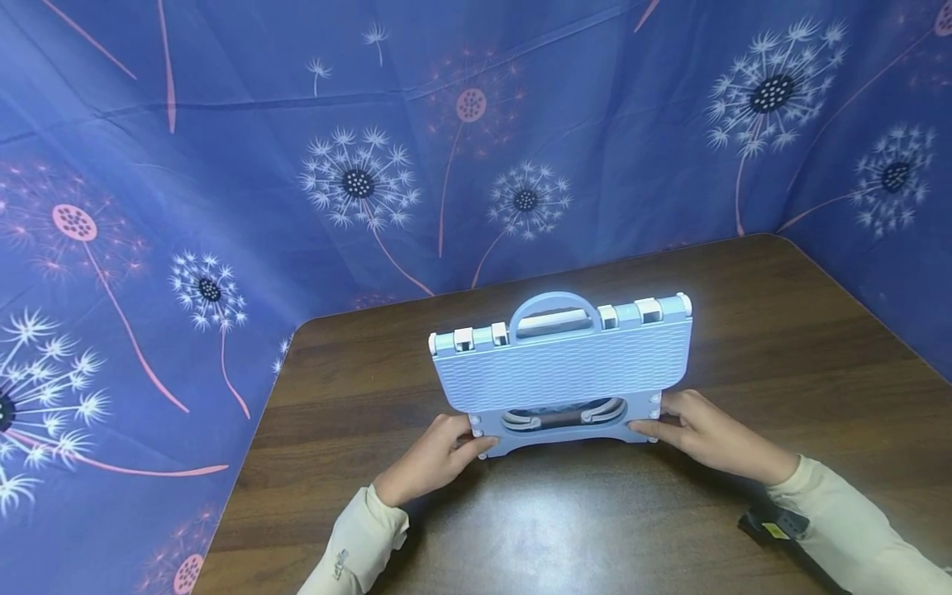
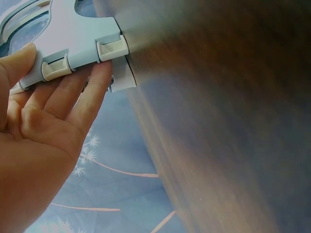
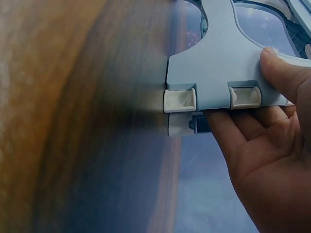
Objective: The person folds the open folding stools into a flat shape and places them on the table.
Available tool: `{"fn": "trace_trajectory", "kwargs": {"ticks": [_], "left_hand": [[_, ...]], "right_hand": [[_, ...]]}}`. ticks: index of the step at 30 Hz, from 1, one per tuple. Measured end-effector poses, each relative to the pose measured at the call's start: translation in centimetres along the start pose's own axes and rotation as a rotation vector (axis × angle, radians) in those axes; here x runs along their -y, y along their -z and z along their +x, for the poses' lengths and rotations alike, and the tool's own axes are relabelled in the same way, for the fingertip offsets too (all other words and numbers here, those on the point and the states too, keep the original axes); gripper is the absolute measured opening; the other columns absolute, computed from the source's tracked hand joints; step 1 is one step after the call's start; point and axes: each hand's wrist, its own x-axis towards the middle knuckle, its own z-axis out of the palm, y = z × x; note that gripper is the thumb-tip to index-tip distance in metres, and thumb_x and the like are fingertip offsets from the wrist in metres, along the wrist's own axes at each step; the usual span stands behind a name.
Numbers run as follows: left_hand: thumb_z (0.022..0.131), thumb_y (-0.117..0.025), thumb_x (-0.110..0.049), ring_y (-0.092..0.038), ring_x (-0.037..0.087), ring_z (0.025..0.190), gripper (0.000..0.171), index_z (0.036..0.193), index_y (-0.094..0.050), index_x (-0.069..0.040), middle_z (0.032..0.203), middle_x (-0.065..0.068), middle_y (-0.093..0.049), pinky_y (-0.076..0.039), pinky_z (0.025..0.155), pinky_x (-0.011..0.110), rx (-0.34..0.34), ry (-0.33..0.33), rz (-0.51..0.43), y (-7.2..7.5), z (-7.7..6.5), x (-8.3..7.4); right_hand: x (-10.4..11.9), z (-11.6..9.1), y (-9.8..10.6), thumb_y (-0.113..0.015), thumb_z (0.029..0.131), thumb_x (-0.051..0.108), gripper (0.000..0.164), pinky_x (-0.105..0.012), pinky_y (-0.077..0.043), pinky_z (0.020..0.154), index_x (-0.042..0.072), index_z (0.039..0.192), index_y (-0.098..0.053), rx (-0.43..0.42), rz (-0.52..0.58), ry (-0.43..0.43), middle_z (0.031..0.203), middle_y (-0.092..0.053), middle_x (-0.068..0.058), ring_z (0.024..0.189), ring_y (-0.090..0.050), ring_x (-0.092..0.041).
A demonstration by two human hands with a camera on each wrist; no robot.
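A light blue plastic folding stool (image 1: 565,364) stands on the table in the head view, partly folded. Its ribbed top tilts toward me, and an arched carry handle (image 1: 554,299) rises from the far edge. My left hand (image 1: 439,459) grips the left end of the lower leg panel. In the left wrist view the thumb lies over the panel's face, with the fingers behind by the white hinges (image 2: 57,68). At the right end my right hand (image 1: 702,434) holds the same panel, thumb in front. White hinge pieces (image 3: 181,100) show beside its fingers in the right wrist view.
The stool is on a dark brown wooden table (image 1: 357,372) with rounded far corners. Behind and to the left hangs a blue cloth (image 1: 260,165) printed with dandelions. A black device (image 1: 773,525) sits at the right cuff.
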Motion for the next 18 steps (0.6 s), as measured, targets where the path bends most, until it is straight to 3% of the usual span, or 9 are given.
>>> {"fn": "trace_trajectory", "kwargs": {"ticks": [6,11,15,18], "left_hand": [[0.102,-0.058,-0.025,-0.041,0.000,0.058,0.019,0.097,-0.067,-0.009,0.072,-0.002,-0.054,-0.041,0.054,0.019,-0.005,0.010,0.009,-0.12,0.04,0.20],[0.101,-0.060,-0.024,-0.054,0.002,0.071,0.016,0.114,-0.068,-0.016,0.092,0.002,-0.070,-0.048,0.062,0.020,-0.020,0.024,0.014,-0.20,0.07,-0.04],[0.100,-0.063,-0.023,-0.062,0.003,0.083,0.021,0.119,-0.067,-0.016,0.106,-0.004,-0.071,-0.053,0.070,0.021,-0.029,0.046,0.011,-0.04,-0.04,-0.30],[0.098,-0.065,-0.027,-0.066,0.004,0.085,0.018,0.110,-0.070,-0.015,0.101,-0.006,-0.072,-0.055,0.076,0.023,-0.034,0.047,0.042,0.65,-0.23,-0.51]], "right_hand": [[-0.09,-0.15,0.02,-0.067,0.096,0.008,0.046,-0.027,-0.054,0.075,0.004,0.139,-0.053,-0.007,-0.025,-0.010,0.120,-0.068,-0.002,0.088,-0.061,-0.008],[-0.09,-0.21,0.15,-0.069,0.095,0.014,0.045,-0.027,-0.055,0.080,0.006,0.137,-0.055,0.002,-0.028,-0.041,0.122,-0.068,-0.003,0.092,-0.064,-0.008],[-0.24,-0.32,0.48,-0.072,0.093,0.021,0.034,-0.026,-0.054,0.083,0.011,0.125,-0.065,0.022,-0.021,-0.083,0.115,-0.071,0.002,0.095,-0.066,-0.007],[-0.30,-0.56,0.92,-0.079,0.088,0.027,0.025,-0.027,-0.054,0.081,0.018,0.110,-0.071,-0.028,-0.084,-0.112,0.101,-0.072,0.012,0.090,-0.066,-0.005]]}}
